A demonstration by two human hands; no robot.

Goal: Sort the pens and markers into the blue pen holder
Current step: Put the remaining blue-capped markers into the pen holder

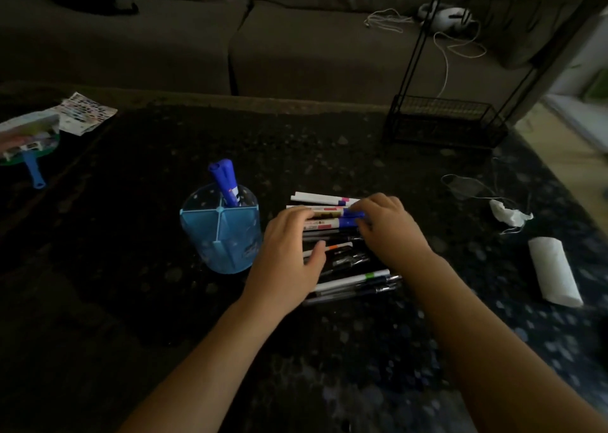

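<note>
On the dark patterned rug (329,156) in front of a grey couch (296,44), a pile of pens and markers (342,261) lies in rough parallel rows, most of them pointing left to right. The left hand (289,255) rests flat on the left end of the pile, fingers spread and loosely apart, thumb lying across an orange-banded pen (339,245); it presses on the pens rather than gripping any one. The right hand (388,228) curls over the upper right of the pile, its fingertips at the blue cap of a white marker (335,222); whether it pinches that marker or only touches it cannot be told. Just left of the pile, near the left hand, stands the blue pen holder (220,235), upright, divided into compartments, with one blue marker (225,182) standing tilted in a rear compartment. The other compartments look bare. To the right, well apart from the pile, lie a rolled white paper (554,273) and a crumpled face mask (508,215). A black wire rack (447,120) stands near the couch.
</note>
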